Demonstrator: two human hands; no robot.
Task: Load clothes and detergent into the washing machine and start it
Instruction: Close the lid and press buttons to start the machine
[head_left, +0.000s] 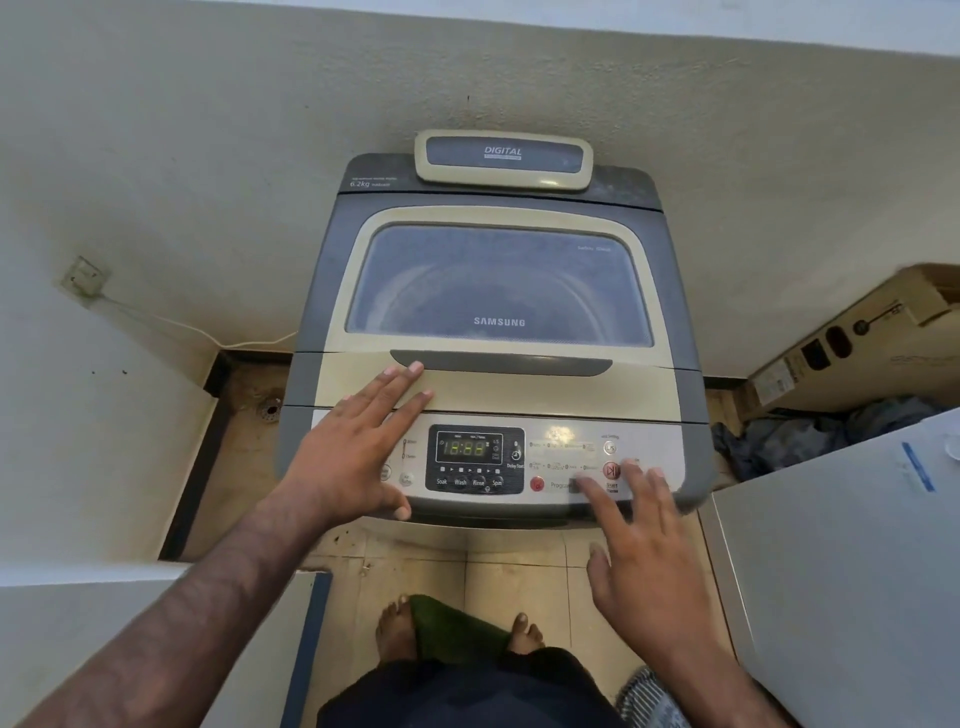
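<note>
Two bare hands work the front of a top-loading washing machine (498, 332) wedged against a pale wall, seen from our head camera looking straight down.

Our left hand (358, 441) lies flat with fingers spread and holding nothing, its fingertips on the closed lid (498, 286) just below the handle recess and its palm over the left end of the control panel (561, 457). We judge it is there to steady us, or to keep the lid seated, while the other hand does the pressing. Our right hand (644, 540) also has its fingers apart and empty, with the forefinger stretched onto the panel beside the red power button (536, 484) and just below the start button (612, 470); it looks placed to choose a program or set the wash going. The display (468, 448) is lit with green digits, so the machine has power.

Much stays out of sight. The lid's tinted, dusty window shows only the drum's rim, so we cannot tell whether clothes or detergent are inside. The left palm covers several buttons, the small panel labels are too blurred to read, and the right hand is smeared by motion. A cardboard box (852, 338) at right runs off the frame, with dark cloth (789, 431) bunched below it.
</note>
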